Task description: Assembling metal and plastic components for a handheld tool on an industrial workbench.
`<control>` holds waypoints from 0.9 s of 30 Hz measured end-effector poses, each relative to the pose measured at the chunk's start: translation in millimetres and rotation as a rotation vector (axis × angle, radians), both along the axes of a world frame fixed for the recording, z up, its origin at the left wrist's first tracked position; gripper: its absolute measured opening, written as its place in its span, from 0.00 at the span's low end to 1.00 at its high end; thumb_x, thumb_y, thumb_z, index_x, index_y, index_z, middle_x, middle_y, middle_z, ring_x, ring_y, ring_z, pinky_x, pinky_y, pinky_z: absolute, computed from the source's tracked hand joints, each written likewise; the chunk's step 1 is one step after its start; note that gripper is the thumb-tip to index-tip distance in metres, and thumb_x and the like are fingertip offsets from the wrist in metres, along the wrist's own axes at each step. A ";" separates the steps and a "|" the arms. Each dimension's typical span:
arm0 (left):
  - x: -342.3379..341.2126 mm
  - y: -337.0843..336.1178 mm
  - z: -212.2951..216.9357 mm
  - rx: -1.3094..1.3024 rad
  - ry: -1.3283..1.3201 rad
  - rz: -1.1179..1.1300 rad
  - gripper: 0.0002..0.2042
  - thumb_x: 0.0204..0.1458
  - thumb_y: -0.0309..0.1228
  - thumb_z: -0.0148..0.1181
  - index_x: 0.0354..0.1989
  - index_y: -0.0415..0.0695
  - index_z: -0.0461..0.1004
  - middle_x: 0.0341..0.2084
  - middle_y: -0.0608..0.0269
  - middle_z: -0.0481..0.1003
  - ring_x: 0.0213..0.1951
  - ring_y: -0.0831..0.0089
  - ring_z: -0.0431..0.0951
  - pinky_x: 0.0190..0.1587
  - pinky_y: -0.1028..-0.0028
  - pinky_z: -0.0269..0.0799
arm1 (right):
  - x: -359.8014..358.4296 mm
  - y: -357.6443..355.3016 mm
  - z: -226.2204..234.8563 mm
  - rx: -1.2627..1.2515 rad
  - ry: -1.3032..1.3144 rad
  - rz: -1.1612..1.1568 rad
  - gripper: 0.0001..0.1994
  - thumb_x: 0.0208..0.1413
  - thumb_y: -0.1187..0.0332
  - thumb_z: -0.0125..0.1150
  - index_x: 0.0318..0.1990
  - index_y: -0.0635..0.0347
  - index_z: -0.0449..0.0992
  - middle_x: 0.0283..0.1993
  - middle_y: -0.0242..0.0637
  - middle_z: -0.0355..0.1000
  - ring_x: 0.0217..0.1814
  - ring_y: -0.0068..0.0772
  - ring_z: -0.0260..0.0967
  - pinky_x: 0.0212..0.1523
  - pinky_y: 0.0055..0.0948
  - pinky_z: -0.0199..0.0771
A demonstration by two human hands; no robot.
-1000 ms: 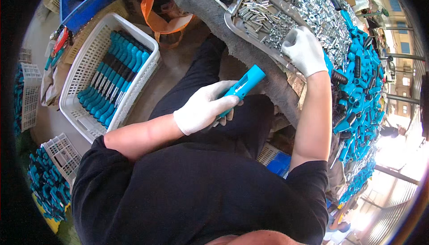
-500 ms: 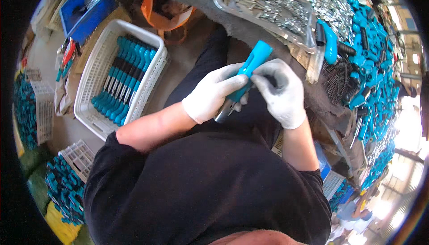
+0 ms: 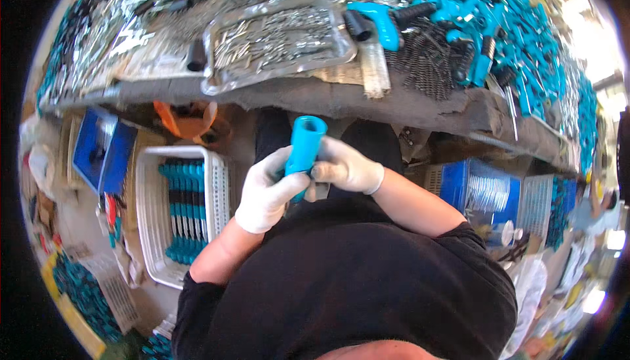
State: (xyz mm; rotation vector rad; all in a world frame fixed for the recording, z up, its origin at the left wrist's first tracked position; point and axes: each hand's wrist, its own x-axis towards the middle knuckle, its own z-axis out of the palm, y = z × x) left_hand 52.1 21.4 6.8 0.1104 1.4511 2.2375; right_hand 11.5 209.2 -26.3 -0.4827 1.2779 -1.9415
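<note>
A teal tubular handle part [image 3: 306,142] stands nearly upright before my chest, its round hollow end facing up. My left hand [image 3: 264,196], in a white glove, is wrapped round it from the left, thumb across its front. From the other side my right hand [image 3: 349,168], also gloved and darkened at the fingertips, closes on its lower part with thumb and bent fingers. The hands hide the part's lower end. Whether something small sits under the right fingertips I cannot make out.
Ahead runs a bench edge [image 3: 262,99] with a metal tray [image 3: 275,74] of small pins, dark springs [image 3: 426,61] and heaped teal parts [image 3: 518,51]. A white basket [image 3: 146,229] of assembled teal-and-black tools stands at left, near an orange container [image 3: 187,124]. Blue bins [image 3: 453,189] stand right.
The view has swung so the bench now lies straight ahead. The teal part has tipped more upright, its hollow end showing. My right hand has come in closer against its lower part.
</note>
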 end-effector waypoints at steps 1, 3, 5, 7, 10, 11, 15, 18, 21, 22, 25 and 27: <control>-3.0 -0.1 0.8 0.024 0.021 0.031 0.18 0.53 0.34 0.59 0.48 0.34 0.69 0.31 0.59 0.74 0.31 0.74 0.74 0.37 0.75 0.70 | 1.4 1.0 -5.3 -0.027 -0.006 0.041 0.33 0.52 0.53 0.66 0.58 0.64 0.58 0.38 0.36 0.70 0.36 0.27 0.74 0.31 0.25 0.75; -16.1 3.9 2.0 0.110 0.084 0.160 0.24 0.53 0.39 0.59 0.52 0.33 0.66 0.34 0.58 0.74 0.31 0.73 0.76 0.36 0.74 0.72 | 9.9 -1.7 -17.3 0.027 -0.032 0.145 0.31 0.55 0.54 0.63 0.58 0.64 0.59 0.41 0.37 0.70 0.39 0.28 0.72 0.38 0.28 0.75; -26.4 7.2 4.8 0.122 0.090 0.278 0.25 0.54 0.39 0.58 0.54 0.32 0.64 0.35 0.57 0.73 0.31 0.72 0.76 0.37 0.73 0.74 | 12.2 -12.2 -8.5 0.137 0.211 0.196 0.25 0.58 0.57 0.59 0.57 0.63 0.62 0.41 0.38 0.71 0.38 0.31 0.72 0.38 0.28 0.75; -30.7 9.3 4.6 0.122 0.153 0.304 0.23 0.55 0.38 0.57 0.53 0.33 0.65 0.37 0.55 0.74 0.33 0.70 0.77 0.40 0.70 0.74 | 14.4 -18.0 -8.4 0.098 0.242 0.125 0.20 0.59 0.61 0.58 0.54 0.62 0.64 0.40 0.39 0.72 0.36 0.30 0.73 0.35 0.28 0.76; -34.1 13.5 0.1 0.050 0.232 0.397 0.18 0.56 0.32 0.56 0.51 0.32 0.67 0.41 0.52 0.75 0.40 0.65 0.77 0.46 0.67 0.73 | 13.5 -16.0 -8.8 0.117 -0.053 -0.012 0.18 0.57 0.64 0.60 0.50 0.63 0.68 0.34 0.35 0.73 0.29 0.22 0.72 0.29 0.24 0.75; -39.1 12.4 -0.1 0.059 0.236 0.416 0.18 0.56 0.32 0.56 0.51 0.32 0.67 0.41 0.52 0.75 0.40 0.65 0.77 0.46 0.67 0.73 | 10.6 -13.5 -5.2 0.127 -0.046 0.006 0.18 0.57 0.64 0.60 0.50 0.63 0.68 0.34 0.35 0.73 0.29 0.22 0.72 0.29 0.24 0.75; -45.4 10.7 -3.1 0.058 0.159 0.567 0.15 0.57 0.29 0.54 0.49 0.32 0.69 0.40 0.52 0.76 0.42 0.65 0.77 0.47 0.67 0.72 | 5.2 -11.5 1.6 0.452 0.042 -0.275 0.18 0.53 0.65 0.64 0.49 0.66 0.72 0.26 0.33 0.73 0.22 0.20 0.70 0.23 0.24 0.72; -50.1 18.5 4.4 0.115 0.181 0.528 0.16 0.60 0.32 0.51 0.52 0.35 0.66 0.42 0.51 0.75 0.41 0.64 0.77 0.47 0.66 0.73 | -3.7 -12.6 9.3 0.643 0.261 -0.322 0.19 0.53 0.66 0.65 0.50 0.65 0.71 0.25 0.36 0.73 0.23 0.22 0.72 0.23 0.24 0.72; -50.2 13.7 8.0 0.333 -0.022 0.448 0.17 0.62 0.36 0.47 0.53 0.37 0.62 0.38 0.52 0.74 0.38 0.65 0.77 0.44 0.66 0.73 | -28.8 3.9 32.1 0.820 0.813 -0.035 0.15 0.52 0.61 0.64 0.40 0.62 0.76 0.28 0.43 0.75 0.27 0.34 0.76 0.30 0.31 0.75; -53.3 12.7 0.4 0.323 -0.039 0.419 0.18 0.63 0.39 0.44 0.52 0.38 0.61 0.32 0.54 0.72 0.31 0.67 0.76 0.37 0.67 0.73 | -42.7 10.2 56.2 0.740 0.815 -0.095 0.12 0.51 0.60 0.64 0.34 0.59 0.79 0.31 0.42 0.76 0.32 0.37 0.77 0.35 0.31 0.75; -48.4 10.4 -15.4 0.219 -0.156 0.265 0.19 0.61 0.46 0.45 0.46 0.41 0.63 0.26 0.60 0.69 0.21 0.71 0.71 0.24 0.73 0.68 | -111.4 27.6 84.1 0.938 0.922 -0.754 0.12 0.53 0.71 0.61 0.45 0.64 0.77 0.40 0.38 0.78 0.40 0.28 0.75 0.42 0.26 0.73; -43.5 12.1 -6.6 0.091 -0.189 0.165 0.16 0.62 0.43 0.44 0.41 0.40 0.65 0.25 0.60 0.69 0.22 0.73 0.70 0.25 0.74 0.67 | -168.1 45.5 89.3 1.404 1.124 -0.616 0.18 0.53 0.64 0.61 0.51 0.57 0.75 0.42 0.45 0.77 0.42 0.39 0.76 0.44 0.32 0.73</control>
